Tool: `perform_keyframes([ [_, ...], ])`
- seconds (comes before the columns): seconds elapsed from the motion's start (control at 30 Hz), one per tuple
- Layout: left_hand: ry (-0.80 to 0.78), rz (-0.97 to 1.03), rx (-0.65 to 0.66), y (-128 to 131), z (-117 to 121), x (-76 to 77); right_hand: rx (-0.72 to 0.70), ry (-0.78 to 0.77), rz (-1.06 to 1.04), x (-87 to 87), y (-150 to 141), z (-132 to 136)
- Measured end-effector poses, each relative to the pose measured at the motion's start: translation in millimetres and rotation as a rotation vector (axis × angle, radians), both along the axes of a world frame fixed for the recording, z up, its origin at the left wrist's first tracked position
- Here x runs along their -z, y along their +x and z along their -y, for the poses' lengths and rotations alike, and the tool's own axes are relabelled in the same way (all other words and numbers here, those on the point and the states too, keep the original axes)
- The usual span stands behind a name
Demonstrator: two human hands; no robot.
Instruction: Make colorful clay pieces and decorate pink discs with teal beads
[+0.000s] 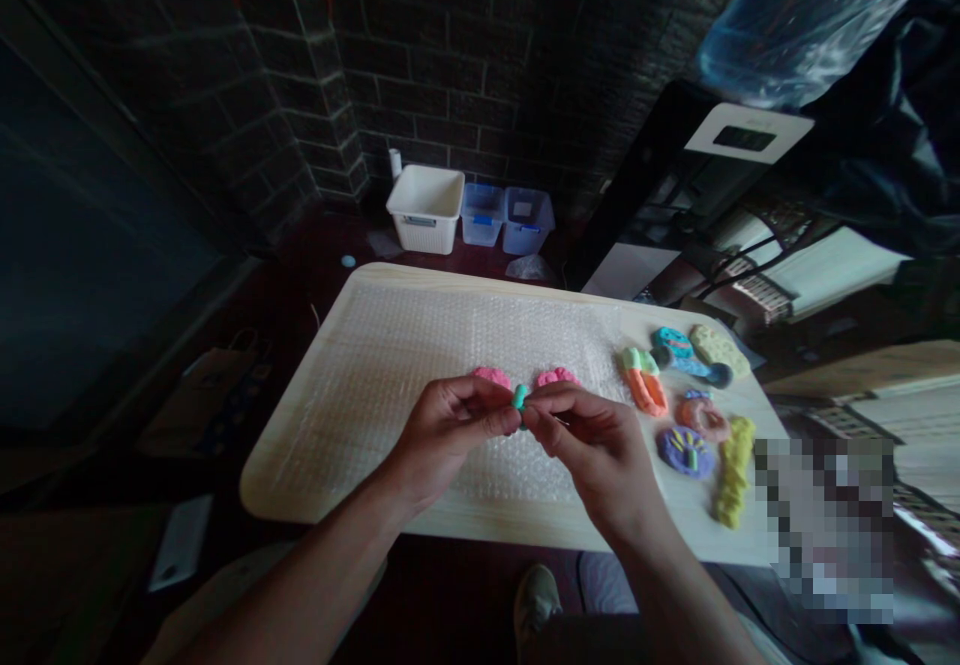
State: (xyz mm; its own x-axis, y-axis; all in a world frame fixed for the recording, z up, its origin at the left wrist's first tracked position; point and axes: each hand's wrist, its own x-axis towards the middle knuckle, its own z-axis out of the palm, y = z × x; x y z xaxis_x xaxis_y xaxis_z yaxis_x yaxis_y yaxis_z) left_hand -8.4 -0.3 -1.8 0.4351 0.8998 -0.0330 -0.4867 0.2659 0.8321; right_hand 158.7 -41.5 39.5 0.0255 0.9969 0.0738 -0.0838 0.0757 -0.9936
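Both hands meet above the bubble wrap (375, 385) on the table. Between their fingertips is a small teal-green piece of modelling clay (520, 397), standing roughly upright. My left hand (442, 435) pinches it from the left, thumb and forefinger closed. From the right, the fingers of my right hand (596, 445) press on its lower part; a thin, pale sliver shows by these fingertips, too small to name. Just beyond the hands lie two pink lumps, one pink clay piece (491, 377) at left and another pink clay piece (556, 377) at right, both partly hidden by the fingers.
On the table's right side sit several clay shapes: an orange-and-green piece (643, 383), a purple disc (685, 452), a yellow strip (735, 470) and a blue bone-like piece (697, 365). Past the far edge, a white bin (426, 207) and blue boxes (527, 223) stand on the floor.
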Motion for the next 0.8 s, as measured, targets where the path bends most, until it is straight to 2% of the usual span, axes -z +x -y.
perform_keyframes([
  [0.17, -0.061, 0.021, 0.001, 1, -1, -3.7, 0.023, -0.014, 0.014, -1.1, -1, 0],
  [0.3, -0.167, 0.080, 0.015, 2, -1, -7.0, 0.050, -0.014, 0.055, -1.4, 6, 2],
  [0.53, -0.206, 0.124, 0.041, 1, 0, -7.5, -0.029, 0.190, 0.297, -1.5, 12, 4],
  [0.67, -0.237, 0.128, 0.035, 2, 0, -7.5, -0.001, 0.279, 0.442, -4.7, 10, 4],
  [0.8, -0.290, 0.141, 0.031, 4, 2, -6.9, 0.027, 0.349, 0.497, -6.0, 10, 4],
])
